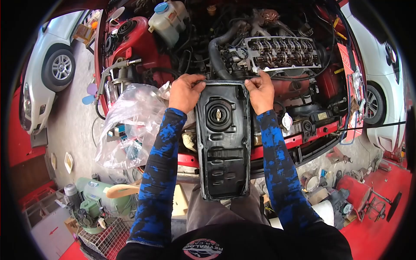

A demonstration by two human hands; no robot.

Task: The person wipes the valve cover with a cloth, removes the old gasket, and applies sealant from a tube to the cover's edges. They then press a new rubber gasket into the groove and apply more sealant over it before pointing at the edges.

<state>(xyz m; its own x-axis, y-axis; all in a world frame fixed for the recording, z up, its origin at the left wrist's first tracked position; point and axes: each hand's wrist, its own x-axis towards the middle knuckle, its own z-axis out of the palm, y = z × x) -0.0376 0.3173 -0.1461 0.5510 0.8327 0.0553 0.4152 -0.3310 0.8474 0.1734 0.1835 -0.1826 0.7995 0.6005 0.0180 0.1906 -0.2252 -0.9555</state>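
A black valve cover (223, 162), hollow underside up, stands lengthwise before my body, its near end by my lap. Around its edge runs a dark rubber gasket (198, 143). My left hand (185, 92) pinches the far left corner between thumb and fingers. At the far right corner, my right hand (261, 92) presses thumb and finger on the rim in the same way. Whether the fingertips grip the gasket alone or the cover too is hard to see. Beyond it, the engine's cylinder head (284, 53) lies uncovered, its rocker arms and camshaft showing.
A clear plastic bag (130, 119) lies left of my left forearm. A white fluid reservoir (170, 22) and a thick black hose (215, 52) sit in the engine bay. The red front crossmember (299, 141) runs across. A green compressor (97, 195) stands lower left.
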